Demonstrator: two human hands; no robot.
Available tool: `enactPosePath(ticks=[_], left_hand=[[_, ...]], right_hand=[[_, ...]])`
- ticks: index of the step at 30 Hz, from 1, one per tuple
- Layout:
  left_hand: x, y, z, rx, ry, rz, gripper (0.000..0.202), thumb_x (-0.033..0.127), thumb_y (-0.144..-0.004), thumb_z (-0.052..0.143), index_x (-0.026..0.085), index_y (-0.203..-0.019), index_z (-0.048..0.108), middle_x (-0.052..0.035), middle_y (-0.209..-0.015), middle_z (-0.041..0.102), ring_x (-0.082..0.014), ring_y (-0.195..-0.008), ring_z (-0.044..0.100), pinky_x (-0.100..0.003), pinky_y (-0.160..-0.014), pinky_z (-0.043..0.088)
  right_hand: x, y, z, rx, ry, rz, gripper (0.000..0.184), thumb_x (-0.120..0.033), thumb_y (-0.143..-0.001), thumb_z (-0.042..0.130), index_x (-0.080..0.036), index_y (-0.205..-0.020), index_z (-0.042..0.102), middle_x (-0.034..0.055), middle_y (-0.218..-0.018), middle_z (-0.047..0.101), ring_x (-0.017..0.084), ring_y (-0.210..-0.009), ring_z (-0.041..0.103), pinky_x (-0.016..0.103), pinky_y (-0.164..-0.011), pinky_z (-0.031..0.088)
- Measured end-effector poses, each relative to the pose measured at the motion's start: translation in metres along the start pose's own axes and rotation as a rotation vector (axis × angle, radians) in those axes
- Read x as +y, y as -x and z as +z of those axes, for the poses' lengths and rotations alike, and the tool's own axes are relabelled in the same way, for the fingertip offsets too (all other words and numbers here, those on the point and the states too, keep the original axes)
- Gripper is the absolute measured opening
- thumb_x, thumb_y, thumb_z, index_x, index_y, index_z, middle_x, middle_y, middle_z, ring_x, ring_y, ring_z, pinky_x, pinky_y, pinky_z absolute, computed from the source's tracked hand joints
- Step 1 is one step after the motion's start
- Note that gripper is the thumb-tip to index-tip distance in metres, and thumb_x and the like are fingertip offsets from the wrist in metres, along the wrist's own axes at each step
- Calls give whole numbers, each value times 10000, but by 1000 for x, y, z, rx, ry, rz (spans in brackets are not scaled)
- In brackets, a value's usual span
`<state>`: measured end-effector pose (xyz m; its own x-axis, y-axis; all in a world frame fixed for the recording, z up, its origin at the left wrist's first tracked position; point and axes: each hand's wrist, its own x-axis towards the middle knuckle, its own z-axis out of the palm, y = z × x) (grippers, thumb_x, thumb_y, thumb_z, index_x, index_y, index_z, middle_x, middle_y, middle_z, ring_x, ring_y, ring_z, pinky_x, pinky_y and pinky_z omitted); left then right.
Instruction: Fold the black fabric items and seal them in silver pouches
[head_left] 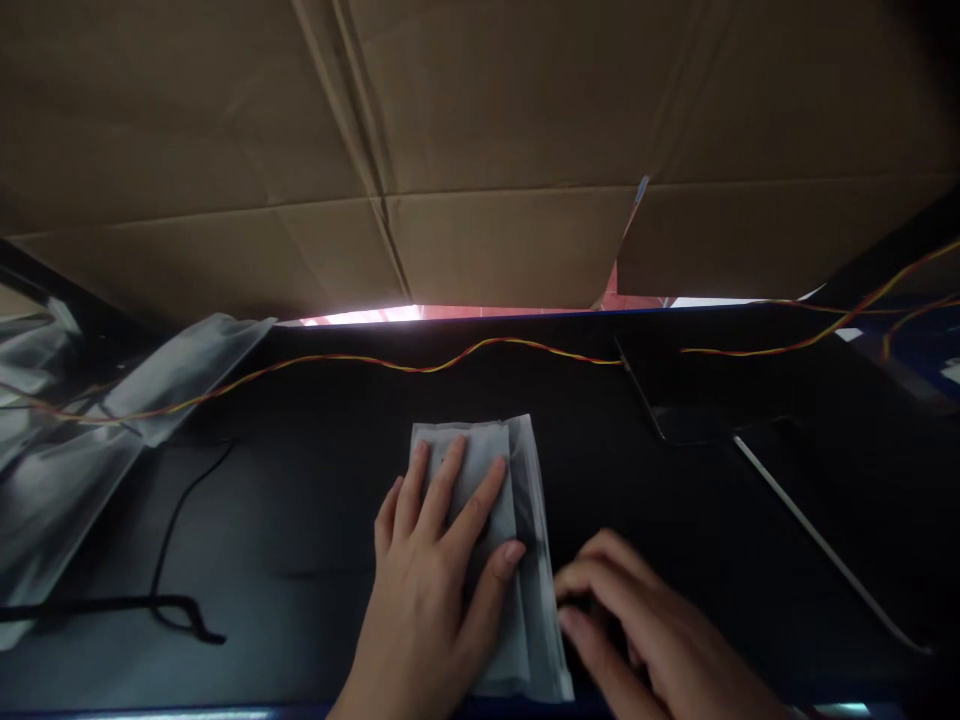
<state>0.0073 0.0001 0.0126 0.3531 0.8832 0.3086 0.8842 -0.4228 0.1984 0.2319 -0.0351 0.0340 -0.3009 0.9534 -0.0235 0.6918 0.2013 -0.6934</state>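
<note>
A bare lane of surface (292,640) lies between the black strap (97,606) at left and the zip bag (540,570) under the left hand (439,565). Clear plastic bags (184,375) crowd the far left. Beyond the zip bag, open surface reaches a red-yellow wire (491,342) crossing sideways, with cardboard (495,110) walling off the back; dark flat panels (682,395) obstruct the right.

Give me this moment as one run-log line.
left hand: spread flat on plastic bag | right hand: curled at its right edge, contact unclear | surface: black tabletop | nearby: yellow-red wire, more bags at left
</note>
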Motion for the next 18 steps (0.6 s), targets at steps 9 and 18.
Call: enactPosePath(ticks=[9, 18], left_hand=[[1, 27, -7, -24, -41, 159, 719, 466, -1165, 311, 199, -1796, 93, -206, -1816, 300, -454, -1688, 235, -730, -1122, 542], [-80, 61, -12, -84, -225, -84, 724, 398, -1114, 448, 337, -1785, 184, -146, -1811, 345, -482, -1681, 262, -901, -1168, 344]], right_hand=[[-9, -24, 23, 171, 249, -196, 864, -37, -693, 554, -212, -1538, 608, 148, -1377, 742, 289, -1116, 814, 381, -863, 727], [-36, -24, -6, 376, 198, -254, 496, -18, -774, 502, -331, -1084, 730, 18, -1093, 786, 211, -867, 799, 314, -733, 674]])
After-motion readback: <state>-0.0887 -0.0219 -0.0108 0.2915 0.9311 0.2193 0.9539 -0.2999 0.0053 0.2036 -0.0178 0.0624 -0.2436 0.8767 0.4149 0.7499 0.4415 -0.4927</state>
